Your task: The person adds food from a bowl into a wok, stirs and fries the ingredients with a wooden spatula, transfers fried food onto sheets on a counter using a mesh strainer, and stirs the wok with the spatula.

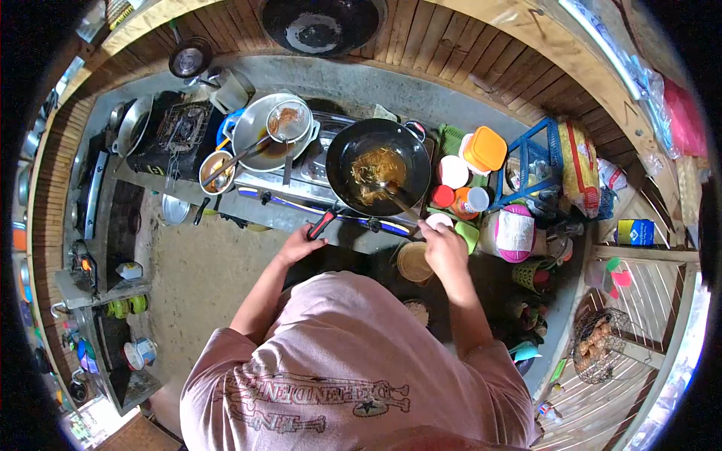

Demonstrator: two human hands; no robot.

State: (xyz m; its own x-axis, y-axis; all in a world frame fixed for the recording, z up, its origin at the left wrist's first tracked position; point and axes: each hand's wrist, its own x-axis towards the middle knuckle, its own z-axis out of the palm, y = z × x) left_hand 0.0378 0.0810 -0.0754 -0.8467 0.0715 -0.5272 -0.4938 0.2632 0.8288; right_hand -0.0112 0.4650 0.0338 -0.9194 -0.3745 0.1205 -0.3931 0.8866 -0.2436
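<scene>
A black wok [345, 177] sits on the right part of the stove, with brown liquid and shredded food [379, 167] in it. My left hand [304, 244] is closed on the wok's black and red handle. A ladle [404, 204] is gripped by my right hand [445, 249], and its head rests in the food. Left of the wok, a strainer [289, 120] holding brown bits lies over a large metal pot [252, 134]. A small bowl [219, 171] with food and a utensil stands beside that pot.
Jars with red lids [442, 197] and an orange-lidded container [485, 149] stand right of the wok. Beyond them is a blue rack [535, 161]. A grill [180, 124] sits at the left. A round tan lid [415, 262] is below the counter edge.
</scene>
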